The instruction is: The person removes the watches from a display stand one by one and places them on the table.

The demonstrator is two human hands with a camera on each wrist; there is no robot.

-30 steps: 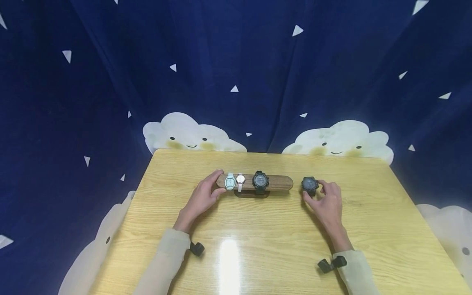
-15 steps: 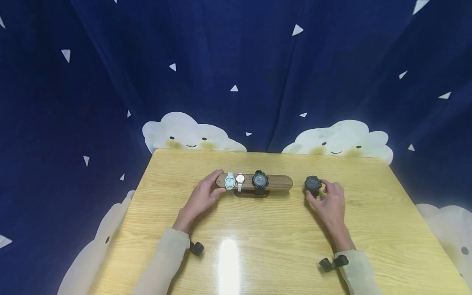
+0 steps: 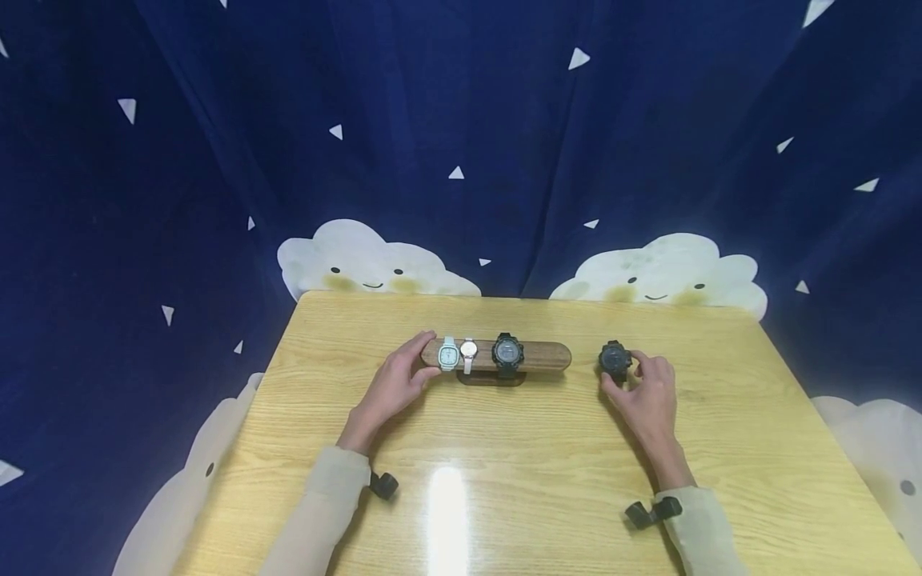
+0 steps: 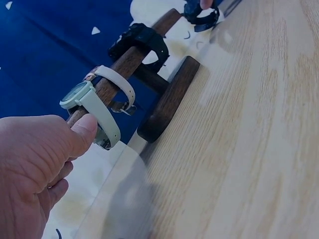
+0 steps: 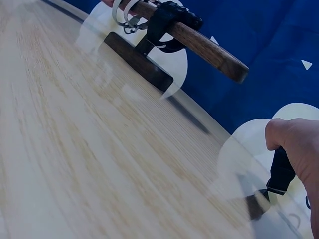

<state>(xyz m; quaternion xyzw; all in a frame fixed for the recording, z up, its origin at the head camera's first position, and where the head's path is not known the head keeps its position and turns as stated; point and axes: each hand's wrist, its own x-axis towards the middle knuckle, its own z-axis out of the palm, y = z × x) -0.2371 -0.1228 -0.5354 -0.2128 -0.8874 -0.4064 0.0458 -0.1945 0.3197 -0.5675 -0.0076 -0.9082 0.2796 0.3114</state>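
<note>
Two beige sleeves (image 3: 313, 516), left and right, at the near edge, each with a small black camera (image 3: 385, 486) at the wrist. Beneath, a pale yellow wood-grain table (image 3: 536, 448) with a bright strip of glare (image 3: 448, 520) on its near part. Farther in, on the right, the right hand (image 3: 650, 398), thumb and fingers pinching a chunky black watch (image 3: 615, 359) at its near and right sides: round dark face turned up, ridged bezel, thick strap looped below; hard to tell, touching the table or just above it. On the left, the left hand (image 3: 392, 384), thumb near and fingers far, gripping the left end of a dark brown wooden stand (image 3: 485, 358): a long bar (image 3: 545, 358) with rounded ends over a short base (image 3: 493, 381). Around the bar, from left to right: a mint-green watch (image 3: 448, 355) with squarish face, right by the left thumb; a slim watch (image 3: 468, 350) with small round face and white strap; then, past a gap, a second black watch (image 3: 507, 352), round and bulky, much like the held one. Beyond the table's far edge, two white smiling clouds (image 3: 370, 260) on a dark blue curtain (image 3: 432, 96) with scattered white triangles
</note>
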